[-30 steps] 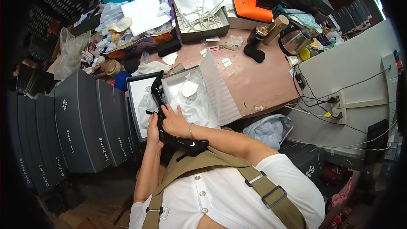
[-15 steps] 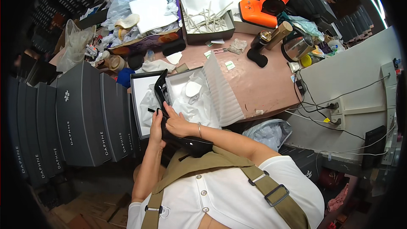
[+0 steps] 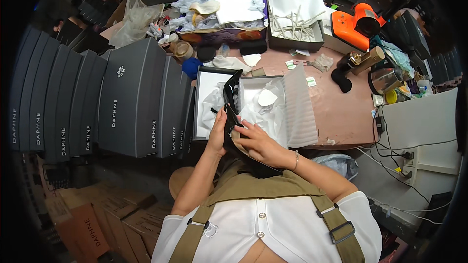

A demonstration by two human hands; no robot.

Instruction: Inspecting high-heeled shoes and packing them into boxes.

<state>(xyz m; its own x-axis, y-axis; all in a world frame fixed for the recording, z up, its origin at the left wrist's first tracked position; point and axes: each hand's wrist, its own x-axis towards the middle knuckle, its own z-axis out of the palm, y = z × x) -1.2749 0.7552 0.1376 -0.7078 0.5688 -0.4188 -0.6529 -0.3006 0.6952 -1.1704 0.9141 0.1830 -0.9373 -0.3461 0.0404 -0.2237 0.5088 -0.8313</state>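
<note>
My left hand (image 3: 218, 135) is closed around the side of a glossy black shoe (image 3: 260, 166) in front of my waist. My right hand (image 3: 261, 145) lies on the shoe with its fingers stretched apart, at the beige-lined opening. A narrow glossy black piece (image 3: 231, 90) reaches forward from my hands over the open shoebox (image 3: 204, 79); whether it is a second shoe or part of the same one, I cannot tell. White tissue paper (image 3: 253, 101) fills the box, with a white oval piece (image 3: 267, 97) on top. Ribbed foam wrap (image 3: 300, 112) hangs at its right.
Grey shoeboxes (image 3: 130, 97) stand in a row at the left. Behind are a patterned box (image 3: 219, 36) of plastic bags and a box (image 3: 295, 43) of white sticks. An orange tool (image 3: 352, 27), a glass jug (image 3: 382, 79) and cables (image 3: 390, 141) are at the right.
The view has swung left, so everything appears farther right. The shoe has turned, showing its beige lining. My right hand's fingers have spread over the opening; my left hand keeps its hold.
</note>
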